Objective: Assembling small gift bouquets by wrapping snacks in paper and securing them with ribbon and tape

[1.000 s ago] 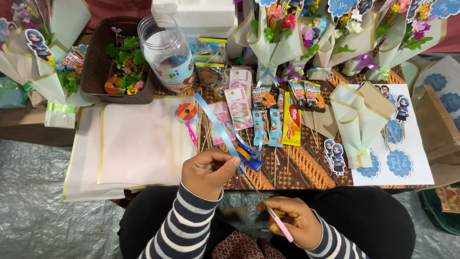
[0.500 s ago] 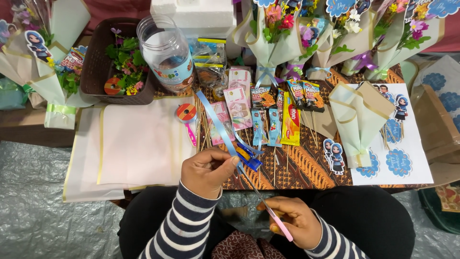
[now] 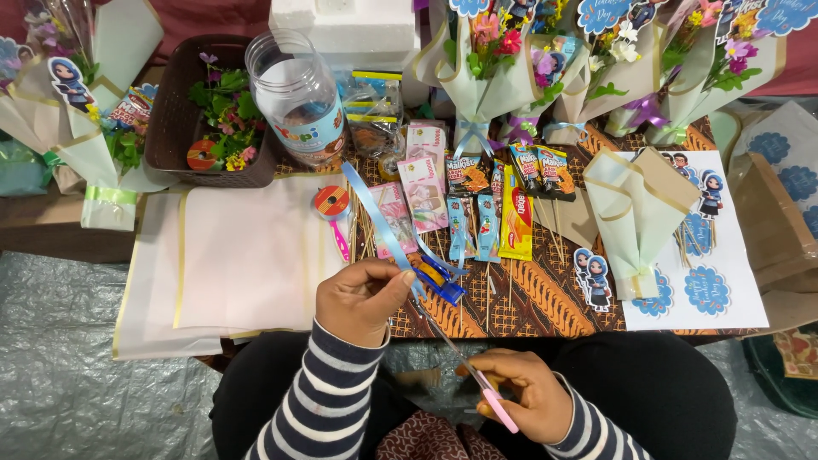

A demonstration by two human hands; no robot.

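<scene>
Now my left hand [image 3: 362, 298] pinches the blue ribbon [image 3: 379, 213] above the desk [image 3: 545, 298] | right hand [image 3: 520, 396] clamped on pink-handled scissors [image 3: 477, 383] | risk: slack ribbon slips, cut goes crooked

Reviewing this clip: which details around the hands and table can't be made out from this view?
- Head view: scissors handles, hidden inside the right hand.
- Ribbon end, covered by the left hand fingers.
- Foam box, cut off by the top edge.
- Brown basket contents partly hidden by leaves.
</scene>
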